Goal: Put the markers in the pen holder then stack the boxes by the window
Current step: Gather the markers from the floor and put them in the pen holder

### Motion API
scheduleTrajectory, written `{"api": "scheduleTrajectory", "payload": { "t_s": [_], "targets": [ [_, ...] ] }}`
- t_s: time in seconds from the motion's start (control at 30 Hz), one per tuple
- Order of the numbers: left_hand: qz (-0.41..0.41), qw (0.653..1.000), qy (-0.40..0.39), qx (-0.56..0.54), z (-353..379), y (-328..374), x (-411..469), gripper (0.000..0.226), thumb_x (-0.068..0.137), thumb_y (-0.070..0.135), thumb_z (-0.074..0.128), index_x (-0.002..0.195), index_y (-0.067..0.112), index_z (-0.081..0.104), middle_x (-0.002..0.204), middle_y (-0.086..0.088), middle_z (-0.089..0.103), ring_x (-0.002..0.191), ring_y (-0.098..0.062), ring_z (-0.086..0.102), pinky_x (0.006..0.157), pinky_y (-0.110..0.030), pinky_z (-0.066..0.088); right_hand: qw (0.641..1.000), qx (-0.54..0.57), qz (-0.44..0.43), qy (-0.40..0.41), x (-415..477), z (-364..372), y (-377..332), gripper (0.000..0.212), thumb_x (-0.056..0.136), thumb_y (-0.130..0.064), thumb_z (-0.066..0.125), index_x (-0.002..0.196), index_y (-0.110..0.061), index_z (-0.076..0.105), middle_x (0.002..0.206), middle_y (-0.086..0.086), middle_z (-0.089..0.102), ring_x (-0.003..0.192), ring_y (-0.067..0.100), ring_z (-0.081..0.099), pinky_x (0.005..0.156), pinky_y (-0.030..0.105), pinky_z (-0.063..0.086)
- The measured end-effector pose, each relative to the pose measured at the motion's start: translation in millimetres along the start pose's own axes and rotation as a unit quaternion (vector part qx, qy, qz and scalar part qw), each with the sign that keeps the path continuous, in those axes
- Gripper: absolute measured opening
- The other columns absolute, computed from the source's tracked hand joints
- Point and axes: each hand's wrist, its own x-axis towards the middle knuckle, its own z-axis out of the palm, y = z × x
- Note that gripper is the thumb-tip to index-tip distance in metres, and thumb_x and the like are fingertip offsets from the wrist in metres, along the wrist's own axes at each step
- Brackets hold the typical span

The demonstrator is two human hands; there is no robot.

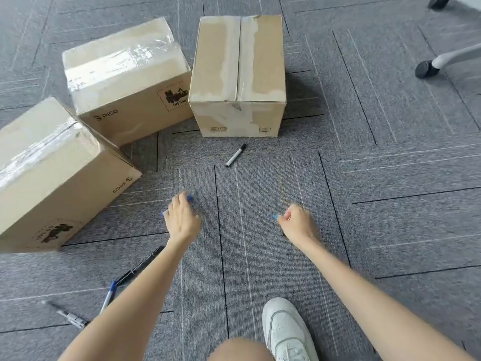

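Head view, looking down at grey carpet tile (364,230). Left hand (182,220) is closed over a blue-capped marker (189,198), blue showing past the fingers at both ends. Right hand (296,222) is curled round something with a blue tip at its thumb side, probably another marker; too blurred to confirm. Black-capped marker (235,155) lies loose just in front of the centre box (238,74), well ahead of both hands. More pens lie beside the left forearm: a black pen (141,264), a blue-capped pen (108,295) and a clear pen (66,313). No pen holder in frame, and no window. Three taped cardboard boxes sit unstacked: centre box, middle PICO box (125,82) touching it at one corner, near PICO box (52,173) tilted at far left. Risks, as judged: with both hands already full, reaching for the black-capped marker could spill one held; the pens near the left forearm could be knelt on or rolled under the white shoe (286,332); a marker could roll against a box base. Glossy tape on the PICO tops may let a stacked box slide. Room: open carpet right of centre, bounded by chair castors (426,69) at upper right; the left side is crowded by boxes.
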Motion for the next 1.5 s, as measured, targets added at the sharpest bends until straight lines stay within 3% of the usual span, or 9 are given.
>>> {"api": "scheduleTrajectory", "payload": {
  "t_s": [0.13,0.23,0.43,0.6,0.7,0.87,1.03,1.27,1.5],
  "targets": [
    [0.009,0.996,0.059,0.068,4.5,-7.6,7.4,0.047,0.077,0.002,0.062,0.122,0.009,0.049,0.124,-0.014,0.049,0.111,-0.033,0.046,0.093,-0.046,0.043,0.998,-0.031,0.034,0.035,-0.8,5.4,11.9,0.03,0.09,-0.036,0.062,0.095,-0.008,0.054,0.084,0.005,0.065,0.063,0.018,0.063,0.048,0.028,0.051],
    [0.022,0.994,0.074,0.074,2.0,-8.2,13.8,0.033,0.081,-0.004,0.058,0.114,0.002,0.052,0.118,-0.02,0.049,0.105,-0.036,0.047,0.087,-0.044,0.045,0.997,-0.04,0.057,0.031,0.9,10.2,15.9,0.035,0.091,-0.036,0.061,0.105,-0.005,0.055,0.093,0.009,0.068,0.061,0.017,0.06,0.039,0.02,0.034],
    [0.068,0.988,0.1,0.096,3.4,-11.3,26.5,0.015,0.09,0.002,0.05,0.104,0.005,0.055,0.107,-0.015,0.058,0.098,-0.032,0.052,0.085,-0.041,0.039,0.997,-0.052,0.052,0.019,3.6,12.4,12.5,0.022,0.095,-0.025,0.055,0.098,-0.004,0.06,0.078,0.002,0.061,0.045,0.004,0.043,0.035,0.016,0.025],
    [0.087,0.989,0.077,-0.092,-1.7,32.7,27.1,0.016,0.102,0.02,0.025,0.097,0.011,0.037,0.083,-0.011,0.059,0.064,-0.025,0.049,0.058,-0.037,0.044,1.0,-0.002,-0.007,0.023,14.8,9.8,-7.3,0.026,0.099,-0.022,0.04,0.113,-0.001,0.049,0.067,-0.002,0.05,0.042,0.007,0.039,0.034,0.017,0.026],
    [0.11,0.987,0.047,-0.108,-1.8,64.2,40.8,0.016,0.103,0.023,0.018,0.095,0.015,0.03,0.078,-0.011,0.059,0.054,-0.021,0.045,0.046,-0.03,0.032,0.998,0.027,-0.01,0.047,27.1,1.2,-19.9,0.031,0.102,-0.026,0.031,0.113,-0.002,0.048,0.063,-0.003,0.048,0.04,0.007,0.036,0.029,0.015,0.021],
    [0.104,0.99,0.09,-0.023,6.4,106.9,76.7,0.017,0.094,0.017,0.044,0.106,0.006,0.043,0.105,-0.017,0.063,0.089,-0.033,0.057,0.075,-0.043,0.047,0.997,0.044,-0.062,0.032,48.7,-3.4,-26.3,0.035,0.104,-0.031,0.027,0.092,-0.01,0.053,0.06,-0.005,0.044,0.04,0.008,0.032,0.036,0.019,0.027],
    [0.08,0.995,0.046,0.029,18.4,127.8,96.8,0.049,0.089,0.038,0.061,0.126,0.011,0.045,0.127,-0.016,0.05,0.117,-0.033,0.047,0.096,-0.042,0.037,0.991,0.105,-0.081,-0.033,61.5,3.0,-20.2,0.026,0.104,-0.023,0.032,0.115,-0.01,0.051,0.077,0.007,0.063,0.043,0.009,0.039,0.036,0.018,0.031],
    [0.137,0.986,0.072,0.063,30.5,135.3,98.3,0.031,0.095,0.027,0.052,0.119,0.008,0.052,0.12,-0.014,0.056,0.107,-0.031,0.05,0.089,-0.038,0.037,0.983,0.109,-0.099,-0.106,65.6,11.3,-14.8,0.016,0.103,-0.019,0.032,0.111,-0.018,0.045,0.09,0.006,0.065,0.047,0.011,0.039,0.042,0.025,0.033],
    [0.126,0.99,0.02,-0.054,15.1,90.0,62.2,0.013,0.103,0.017,0.033,0.102,0.007,0.041,0.079,-0.008,0.058,0.059,-0.02,0.045,0.048,-0.031,0.03,0.981,0.093,-0.138,-0.104,61.1,23.7,-39.0,0.013,0.1,-0.023,0.038,0.096,-0.019,0.05,0.063,-0.005,0.047,0.045,0.011,0.035,0.044,0.025,0.029]
  ]
}}
